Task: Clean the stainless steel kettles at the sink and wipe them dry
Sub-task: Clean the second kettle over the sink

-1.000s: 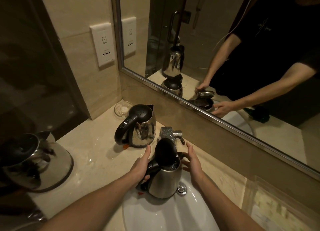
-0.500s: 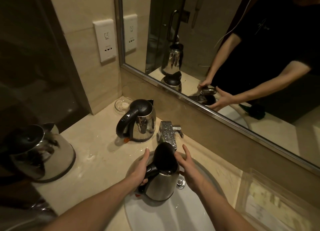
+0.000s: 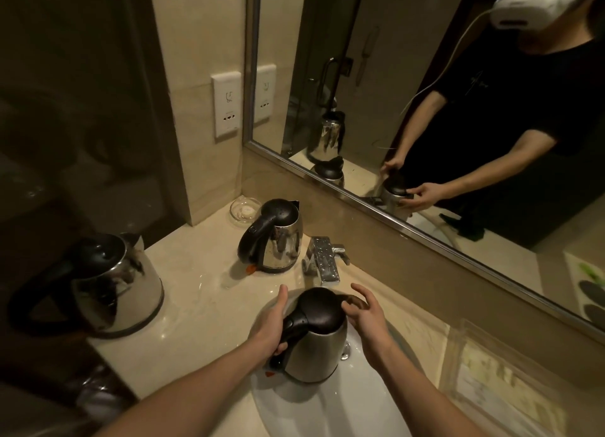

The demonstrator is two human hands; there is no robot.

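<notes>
Across the back wall runs a wide metal-framed mirror, above a glossy beige stone tabletop with a round white sink basin set into it. At the tabletop's near left corner stands a broad stainless steel kettle with a black lid and handle, upright and well apart from the basin. Over the basin a slimmer brushed steel kettle with a black domed lid stands upright, lid down, its base low in the bowl; whether it rests on the porcelain or is held just clear is hard to tell. A shiny steel kettle sits on the tabletop behind, just left of the chrome block-shaped tap. The left hand grips the slimmer kettle's black handle, fingers curled round it, thumb raised beside the lid. The right hand is at the lid's other side, fingers spread and loosely bent, holding nothing. A white wall socket sits on the pillar left of the mirror, and a small clear glass dish lies in the corner beneath it.
</notes>
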